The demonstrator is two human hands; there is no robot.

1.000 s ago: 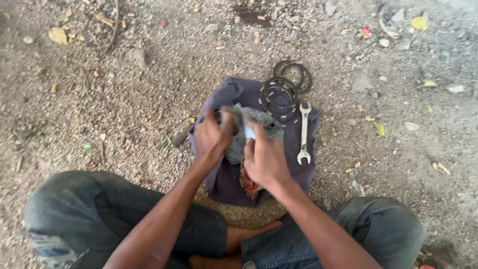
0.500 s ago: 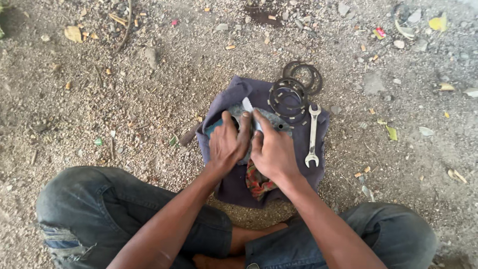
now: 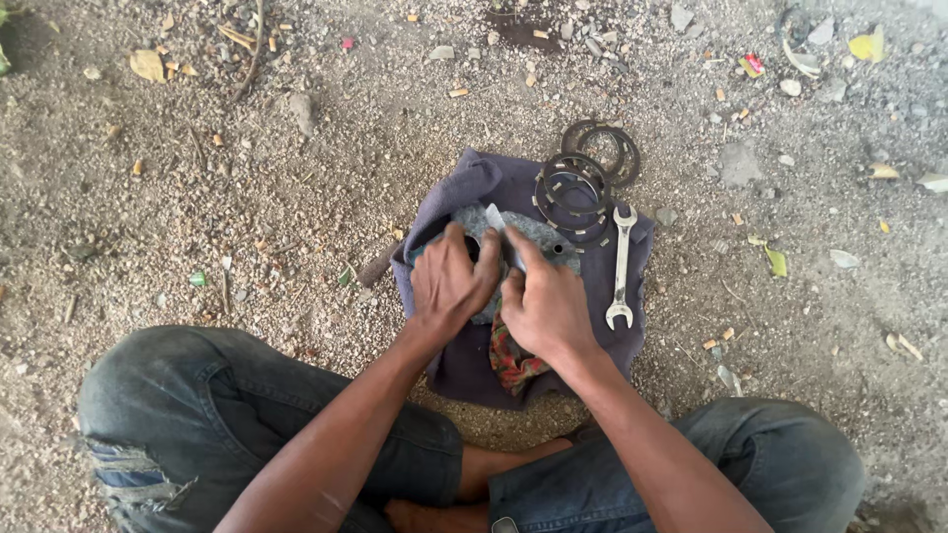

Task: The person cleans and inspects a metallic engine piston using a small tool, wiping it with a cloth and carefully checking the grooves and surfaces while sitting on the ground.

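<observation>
Both hands have slid a bit lower on the purple cloth [image 3: 592,296]: left hand [image 3: 449,281] grips grey metal part [image 3: 538,232] w/ curled fingers, right hand [image 3: 543,306] pinches thin blade [image 3: 494,217] at its centre, likely mid-scrape; next needs steady hold.

Gravelly dirt ground [image 3: 197,197], scattered dry leaves [image 3: 148,65], daylight

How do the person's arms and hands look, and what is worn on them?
Both forearms are bare, with no sleeves in view. The left hand and the right hand wear no gloves, and I see no rings, watch or bracelet. Below the arms, dark blue jeans show, torn at one knee.
</observation>
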